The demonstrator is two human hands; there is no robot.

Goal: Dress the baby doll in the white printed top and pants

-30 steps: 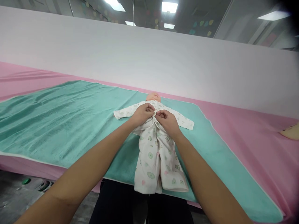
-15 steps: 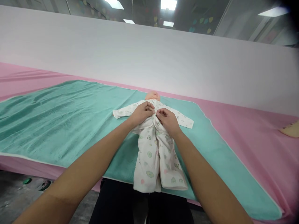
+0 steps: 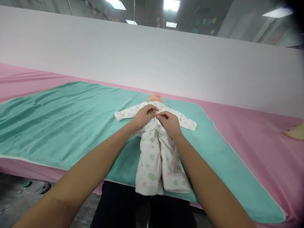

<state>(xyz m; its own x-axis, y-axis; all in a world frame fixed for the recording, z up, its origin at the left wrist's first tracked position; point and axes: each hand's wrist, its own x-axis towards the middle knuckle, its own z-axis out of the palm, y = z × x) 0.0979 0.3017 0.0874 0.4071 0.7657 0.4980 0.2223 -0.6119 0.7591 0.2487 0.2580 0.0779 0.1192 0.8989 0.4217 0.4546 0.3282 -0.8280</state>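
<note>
A baby doll (image 3: 155,97) lies on its back, its head toward the wall and its arms spread. It wears a white printed baby jacket (image 3: 129,113) and matching pants (image 3: 150,158) whose legs hang toward my lap. My left hand (image 3: 145,115) pinches the jacket's front edge at the chest. Right beside it, my right hand (image 3: 169,122) pinches the other front edge, fingertips almost touching the left ones. Whatever fastener lies between them is hidden by my fingers. Below my hands the jacket's front parts slightly over the pants.
A teal blanket (image 3: 78,126) is spread under the doll, wrinkled at the left, over a pink sheet (image 3: 256,136). Behind stands a white wall (image 3: 147,60) with glass above. A beige object (image 3: 295,131) sits at the right edge. A green-capped item (image 3: 27,184) is at lower left.
My right hand has shifted slightly left, closer to my left hand. Both hands stay at the jacket's front; the doll lies as before.
</note>
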